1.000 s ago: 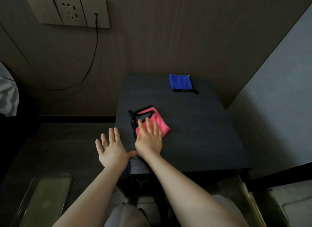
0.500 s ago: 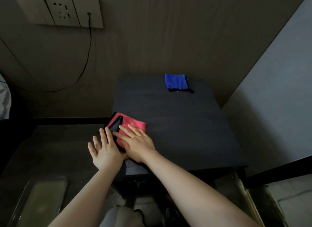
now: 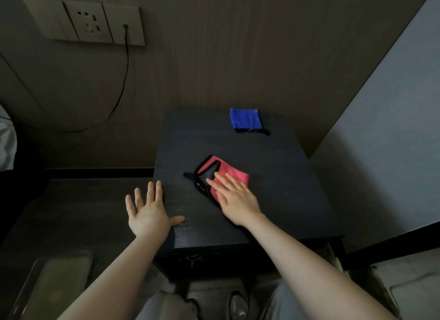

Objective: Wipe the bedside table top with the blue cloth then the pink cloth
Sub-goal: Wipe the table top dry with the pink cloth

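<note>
Head view: right hand (image 3: pixel 235 200) presses flat, fingers spread, on pink cloth (image 3: pixel 229 174); left hand (image 3: pixel 148 212) lies open-fingered at table (image 3: pixel 273 188) edge.

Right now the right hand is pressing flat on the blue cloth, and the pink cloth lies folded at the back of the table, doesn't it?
The colours are swapped. In the head view the right hand presses flat on the pink cloth, and the blue cloth lies folded at the back of the table.

I see a dark wood-grain bedside table top (image 3: pixel 273 176) carrying a folded blue cloth (image 3: pixel 245 120) at its back and a black-edged pink cloth (image 3: pixel 228 174) nearer me.
</note>
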